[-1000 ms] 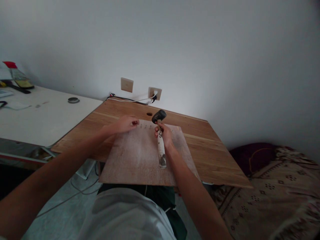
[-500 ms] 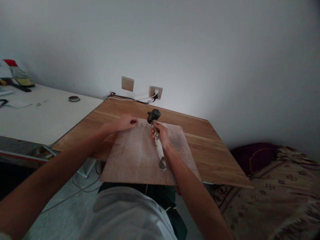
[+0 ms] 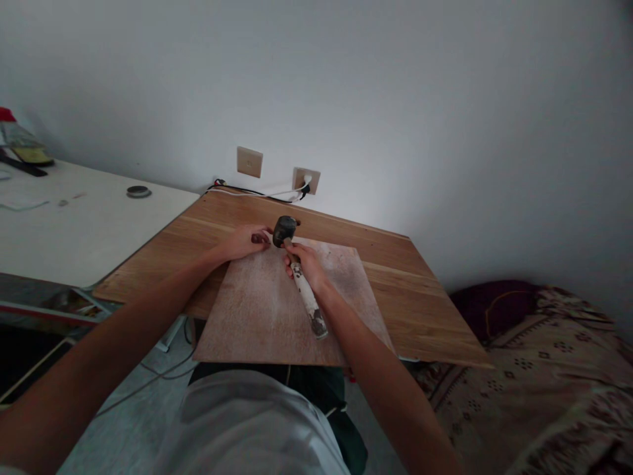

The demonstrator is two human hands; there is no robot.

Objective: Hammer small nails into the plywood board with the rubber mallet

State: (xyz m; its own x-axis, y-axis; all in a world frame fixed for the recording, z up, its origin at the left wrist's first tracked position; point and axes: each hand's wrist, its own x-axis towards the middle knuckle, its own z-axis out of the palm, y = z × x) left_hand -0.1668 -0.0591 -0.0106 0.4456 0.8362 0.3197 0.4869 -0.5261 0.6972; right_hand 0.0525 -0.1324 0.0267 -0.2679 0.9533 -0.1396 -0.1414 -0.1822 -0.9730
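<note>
My right hand (image 3: 305,262) is wrapped round a hammer (image 3: 307,297), high on its worn, white-painted handle. The dark hammer head (image 3: 284,231) is beside the fingertips of my left hand (image 3: 246,241), over the far edge of a square wooden board (image 3: 277,310). Curled at the board's far left corner, my left hand has its fingers pinched together; whatever is between them is too small to make out. The board lies on a brown wooden tabletop (image 3: 415,297), its near edge reaching past the tabletop toward my body.
To the left stands a white table (image 3: 84,224) with a small round dark tin (image 3: 138,191) and a red-capped bottle (image 3: 24,145). Cables (image 3: 257,193) run along the wall to a socket (image 3: 306,180). Patterned bedding (image 3: 534,382) is on the right.
The hammer in my right hand has moved left, its head now close to my left fingers. My left hand stays at the board's corner. The view has shifted slightly.
</note>
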